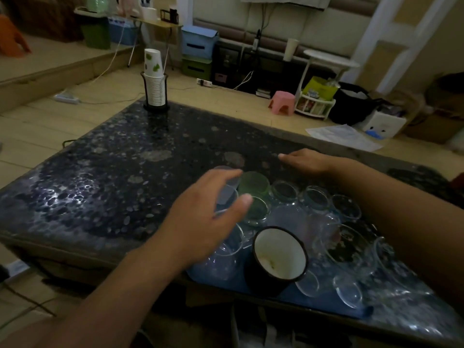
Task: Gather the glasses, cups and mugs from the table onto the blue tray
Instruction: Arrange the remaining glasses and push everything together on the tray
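Observation:
A blue tray [324, 301] lies at the near right of the dark stone table [105, 172]. On it stand several clear glasses [315, 198], a green glass [253, 183] and a dark mug with a white inside [278, 257]. My left hand [203, 217] hovers over the tray's left end above a clear glass [226, 249], fingers spread and relaxed, holding nothing. Beyond the glasses, my right hand [305, 162] is stretched out flat just above the table, fingers straight and pointing left, also holding nothing.
A black holder with a stack of paper cups [154, 84] stands at the table's far corner. On the floor beyond are a pink stool [282, 102], a white rack [315, 106], boxes, cables and papers.

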